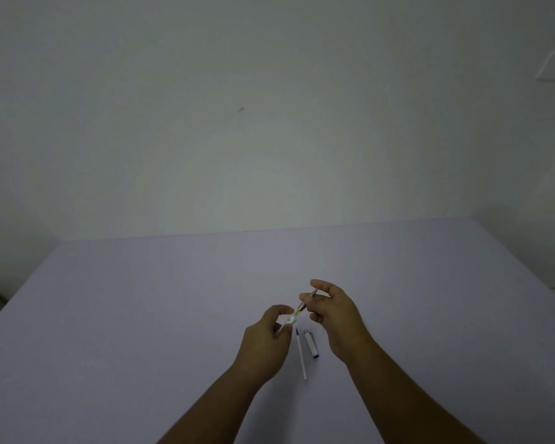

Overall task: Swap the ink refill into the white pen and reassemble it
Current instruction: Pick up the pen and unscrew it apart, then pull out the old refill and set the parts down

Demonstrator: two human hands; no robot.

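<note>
Up over the pale table (141,315), both hands are busy with one pen. Left hand (265,334) pinches the white barrel (289,321); right hand (334,312) grips the tip piece (306,300), a sliver of yellowish refill showing between the two parts. Below them, a loose white refill (301,354) and a cap (311,343) lie side by side on the table, just apart.

Two bare forearms in shot, entering from bottom edge. No sleeves visible anywhere up to frame edge. Left grip (266,334) bare: no glove, no ring or band to make out. Right grip (337,318) likewise bare, wrist uncovered. Dim light, fine detail on fingers (318,285) too small to tell.
</note>
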